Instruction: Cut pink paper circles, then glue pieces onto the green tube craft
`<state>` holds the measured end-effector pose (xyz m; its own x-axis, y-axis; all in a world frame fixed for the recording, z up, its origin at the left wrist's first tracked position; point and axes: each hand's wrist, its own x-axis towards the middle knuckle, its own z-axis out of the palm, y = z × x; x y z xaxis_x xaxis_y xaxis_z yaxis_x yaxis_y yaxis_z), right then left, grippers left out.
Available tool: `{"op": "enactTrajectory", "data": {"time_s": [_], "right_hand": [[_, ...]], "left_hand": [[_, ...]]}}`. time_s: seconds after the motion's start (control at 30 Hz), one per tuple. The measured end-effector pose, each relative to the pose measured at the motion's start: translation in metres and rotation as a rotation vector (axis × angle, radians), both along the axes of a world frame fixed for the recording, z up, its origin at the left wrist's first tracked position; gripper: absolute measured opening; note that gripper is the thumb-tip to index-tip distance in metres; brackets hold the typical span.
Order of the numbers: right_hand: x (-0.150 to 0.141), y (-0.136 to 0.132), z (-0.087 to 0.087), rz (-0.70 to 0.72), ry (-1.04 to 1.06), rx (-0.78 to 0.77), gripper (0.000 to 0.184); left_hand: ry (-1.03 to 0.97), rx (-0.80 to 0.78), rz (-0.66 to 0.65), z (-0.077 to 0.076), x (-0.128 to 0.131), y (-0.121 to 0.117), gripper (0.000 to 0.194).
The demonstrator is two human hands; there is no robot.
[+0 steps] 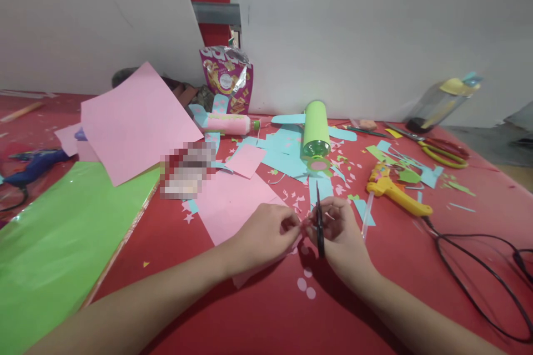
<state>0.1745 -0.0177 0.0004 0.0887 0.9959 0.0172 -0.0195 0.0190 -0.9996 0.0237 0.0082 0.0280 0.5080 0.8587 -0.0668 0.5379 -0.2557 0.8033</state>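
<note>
My left hand (266, 236) is closed in a pinch at a small pink paper piece (305, 225), which is partly hidden by the fingers. Just beside it, my right hand (345, 241) grips a pair of dark scissors (320, 227), blades pointing away from me. The fingertips of both hands meet close together over the red table (187, 294). Several small pink paper circles (307, 288) lie below the hands. A large pink sheet (225, 208) rests on the table by my left hand.
A green-wrapped bottle (316, 127) with blue fins and a pink-wrapped bottle (229, 123) lie behind paper scraps. At right are a yellow glue gun (391, 191) with a trailing cord, yellow-and-red-handled scissors (441, 150) and a clear bottle (441, 102). Green sheets (62, 244) spread left.
</note>
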Motion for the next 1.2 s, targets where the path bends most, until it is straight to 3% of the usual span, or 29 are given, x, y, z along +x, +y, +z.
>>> {"op": "enactTrajectory", "data": {"time_s": [0.13, 0.4, 0.67, 0.97, 1.2], "right_hand": [[-0.0014, -0.0003, 0.0009, 0.011, 0.023, 0.019, 0.04], [-0.0019, -0.0006, 0.002, 0.046, 0.045, 0.027, 0.037], [-0.0037, -0.0013, 0.0053, 0.048, 0.076, 0.043, 0.038], [-0.0045, -0.0016, 0.0088, 0.064, 0.104, 0.022, 0.041], [-0.0042, -0.0022, 0.0059, 0.047, 0.03, -0.007, 0.038]], "left_hand": [[-0.003, -0.03, -0.032, -0.0018, -0.0008, -0.0006, 0.018], [-0.046, -0.087, 0.047, 0.001, 0.0019, -0.0007, 0.025], [-0.117, -0.2, -0.004, -0.0006, 0.0017, 0.0003, 0.02], [-0.087, -0.134, -0.049, -0.0012, -0.0013, 0.0058, 0.025], [0.0, 0.049, -0.134, 0.0006, -0.0051, 0.0089, 0.026]]}}
